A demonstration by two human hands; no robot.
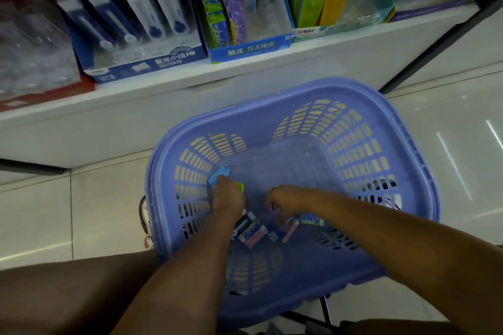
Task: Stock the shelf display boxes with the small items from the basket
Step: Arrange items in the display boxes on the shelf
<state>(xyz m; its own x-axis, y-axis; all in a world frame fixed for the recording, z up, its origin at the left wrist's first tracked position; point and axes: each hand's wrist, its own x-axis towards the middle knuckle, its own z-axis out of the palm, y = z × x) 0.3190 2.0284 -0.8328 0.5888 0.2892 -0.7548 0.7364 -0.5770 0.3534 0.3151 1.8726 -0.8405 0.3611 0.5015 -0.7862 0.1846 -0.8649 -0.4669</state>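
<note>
In the basket, the left hand grips a blue item and a green one; whether the right hand holds anything, I cannot tell. Better to collect matching packets together, then lift

Dim, soft focus; glare streaks on floor, perhaps overhead.

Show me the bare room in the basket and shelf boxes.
Bare: the far floor of the lilac slotted plastic basket, beyond both hands, and the right side of the light blue cardboard display box, beside its purple packs. Crowded: the basket's near end, where small wrapped packs lie by the left hand, gripping a blue plastic case, and the right hand.
</note>
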